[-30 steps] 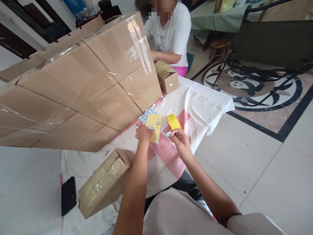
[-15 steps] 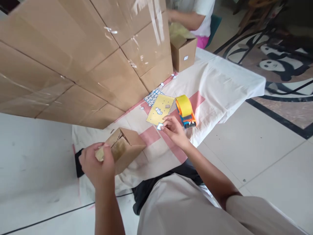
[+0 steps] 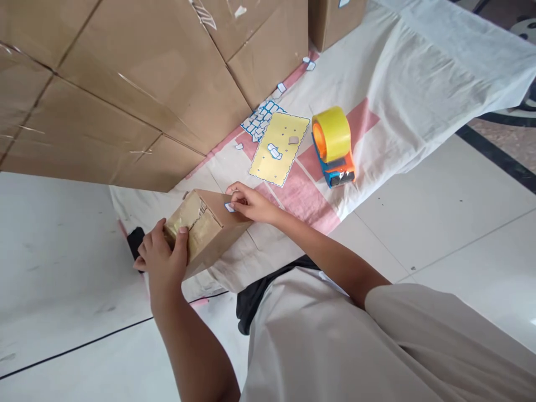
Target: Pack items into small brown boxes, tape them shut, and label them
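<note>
Head camera view: the left hand (image 3: 165, 254) is bent around one end of a small carton (image 3: 215, 243), its thumb laid on the taped face and its fingers curled over the far edge, so it is partly open and has hold of the box. The right hand (image 3: 251, 204) is nearly closed, thumb and forefinger drawn together on a small white label (image 3: 229, 207) with a blue edge, which sits at the carton's end face; whether it is fully stuck down cannot be told. The carton rests at a slant on a white and pink cloth (image 3: 419, 72), with a black object (image 3: 135, 240) partly hidden behind the left hand. Beyond the right hand lies a yellow sheet (image 3: 272, 170) bearing a few small pieces, and its far edge overlaps a blue-and-white sheet of labels (image 3: 260, 120). Just to the right of the yellow sheet stands a tape dispenser (image 3: 333, 137) with a yellow roll in an orange and blue frame. Large stacked cartons (image 3: 146, 72) rise along the far side, loose white bits (image 3: 281, 87) lie near their foot, and another box (image 3: 337, 25) is cut off by the top edge.
</note>
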`<state>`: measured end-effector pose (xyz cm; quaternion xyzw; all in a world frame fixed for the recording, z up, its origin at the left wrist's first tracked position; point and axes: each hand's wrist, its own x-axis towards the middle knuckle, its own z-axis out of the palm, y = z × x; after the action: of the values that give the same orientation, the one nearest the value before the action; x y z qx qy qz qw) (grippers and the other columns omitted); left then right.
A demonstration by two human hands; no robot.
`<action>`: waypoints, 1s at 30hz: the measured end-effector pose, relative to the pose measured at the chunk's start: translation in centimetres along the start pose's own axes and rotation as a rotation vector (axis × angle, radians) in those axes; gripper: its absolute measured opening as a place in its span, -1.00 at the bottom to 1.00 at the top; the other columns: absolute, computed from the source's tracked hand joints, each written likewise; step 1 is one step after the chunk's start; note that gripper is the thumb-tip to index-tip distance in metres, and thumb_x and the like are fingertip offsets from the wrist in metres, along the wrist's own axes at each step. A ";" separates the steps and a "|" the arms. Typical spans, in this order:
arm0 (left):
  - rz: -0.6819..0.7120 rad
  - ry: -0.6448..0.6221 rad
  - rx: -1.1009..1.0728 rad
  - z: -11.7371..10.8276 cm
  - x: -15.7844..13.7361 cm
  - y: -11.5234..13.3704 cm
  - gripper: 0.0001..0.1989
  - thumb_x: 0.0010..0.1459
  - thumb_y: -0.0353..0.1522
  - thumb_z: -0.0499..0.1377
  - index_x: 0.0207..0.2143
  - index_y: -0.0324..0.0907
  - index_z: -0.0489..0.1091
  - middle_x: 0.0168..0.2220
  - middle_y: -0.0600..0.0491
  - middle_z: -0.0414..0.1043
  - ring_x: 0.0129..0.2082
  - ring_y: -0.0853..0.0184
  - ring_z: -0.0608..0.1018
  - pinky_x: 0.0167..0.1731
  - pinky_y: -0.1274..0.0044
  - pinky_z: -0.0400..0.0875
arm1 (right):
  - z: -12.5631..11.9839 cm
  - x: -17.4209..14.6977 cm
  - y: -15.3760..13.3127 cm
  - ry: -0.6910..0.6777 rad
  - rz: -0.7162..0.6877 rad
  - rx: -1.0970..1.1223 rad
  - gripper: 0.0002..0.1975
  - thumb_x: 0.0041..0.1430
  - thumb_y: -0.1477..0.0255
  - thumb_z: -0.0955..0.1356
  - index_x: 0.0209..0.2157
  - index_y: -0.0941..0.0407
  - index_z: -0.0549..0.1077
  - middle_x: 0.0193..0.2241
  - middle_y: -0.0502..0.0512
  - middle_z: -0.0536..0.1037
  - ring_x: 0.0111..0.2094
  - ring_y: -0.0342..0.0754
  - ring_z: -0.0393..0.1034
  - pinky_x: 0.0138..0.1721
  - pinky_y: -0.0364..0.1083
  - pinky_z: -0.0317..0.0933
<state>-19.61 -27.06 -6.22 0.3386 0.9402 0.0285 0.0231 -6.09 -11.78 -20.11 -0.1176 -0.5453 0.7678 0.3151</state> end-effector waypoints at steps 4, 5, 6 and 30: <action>-0.001 -0.002 0.005 0.2 0.0 -0.1 -0.38 0.29 0.03 -0.03 0.30 0.01 0.18 0.29 -0.18 0.23 0.31 -0.14 0.22 0.27 -0.07 -0.01 | -0.2 0.2 -0.7 0.050 0.028 -0.183 -0.75 0.19 0.44 0.37 -0.11 0.07 0.29 -0.52 -0.18 0.37 -0.49 -0.16 0.25 -0.39 -0.18 0.12; -0.005 0.000 0.006 0.2 0.1 -0.1 -0.39 0.29 0.03 -0.03 0.30 0.02 0.18 0.29 -0.18 0.23 0.31 -0.14 0.22 0.26 -0.08 -0.01 | -0.3 -0.1 -1.0 0.114 0.044 -0.276 -0.73 0.16 0.43 0.40 -0.11 0.07 0.33 -0.52 -0.17 0.38 -0.48 -0.15 0.27 -0.39 -0.17 0.12; -0.011 0.001 0.008 0.2 0.1 -0.1 -0.38 0.28 0.03 -0.02 0.30 0.01 0.19 0.29 -0.18 0.24 0.31 -0.15 0.22 0.26 -0.08 -0.01 | -0.3 -0.5 -1.2 0.169 0.054 -0.355 -0.75 0.14 0.43 0.42 -0.13 0.08 0.39 -0.51 -0.14 0.42 -0.47 -0.14 0.30 -0.36 -0.16 0.15; 0.079 -0.013 0.000 1.9 1.5 -3.1 -0.30 0.17 0.15 -0.09 0.21 0.00 0.27 0.20 -0.13 0.35 0.25 -0.13 0.30 0.23 0.00 0.10 | -0.1 -6.3 -3.8 -0.149 0.203 -0.579 0.00 0.09 0.39 0.48 0.46 0.07 -0.05 0.05 0.20 0.50 -0.01 0.08 0.44 -0.03 -0.02 0.32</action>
<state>-22.63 -28.36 -8.35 0.3758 0.9259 0.0272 0.0278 0.20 -14.75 -17.71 -0.1995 -0.7483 0.6148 0.1494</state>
